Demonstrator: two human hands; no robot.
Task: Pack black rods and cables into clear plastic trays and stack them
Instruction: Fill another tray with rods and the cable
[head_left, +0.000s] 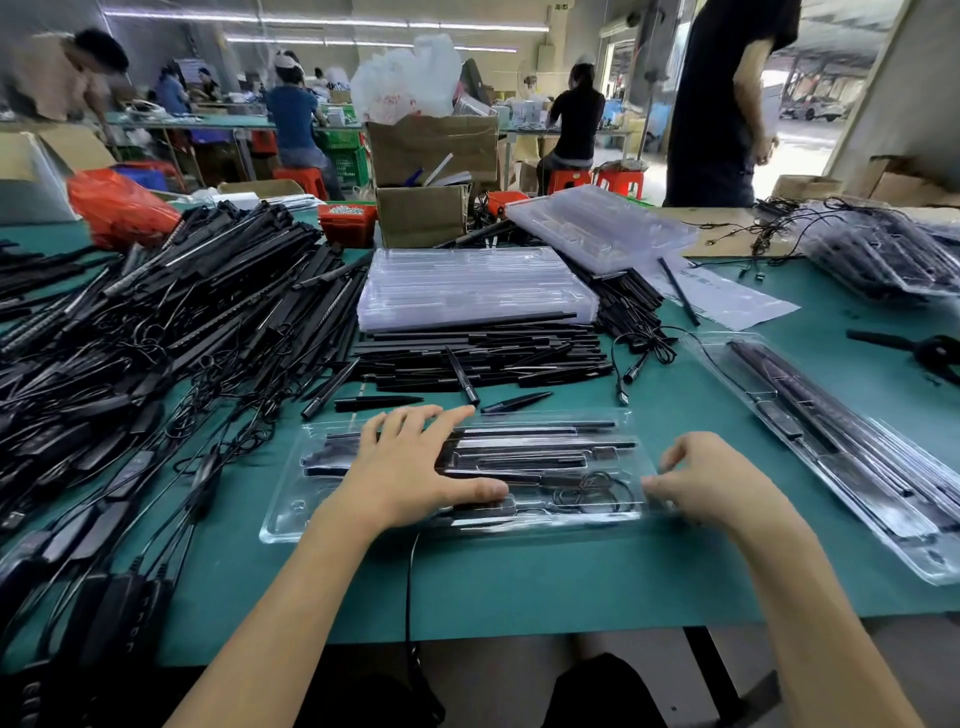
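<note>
A clear plastic tray (291, 512) lies on the green table in front of me, filled with black rods (540, 439) and a coiled cable (587, 493). My left hand (410, 467) rests flat on top of the tray with straight, spread fingers. At the tray's right end my right hand (696, 483) has curled fingers and pinches the tray's edge. Loose black rods (483, 353) lie in a heap just behind the tray. A stack of empty clear trays (467, 286) sits behind that heap.
A big pile of black rods and cables (156, 322) covers the left of the table. Packed trays (852, 457) lie at the right, with more at the far right (883, 254). Cardboard boxes (421, 213) stand behind. A person (727, 104) stands at the back right.
</note>
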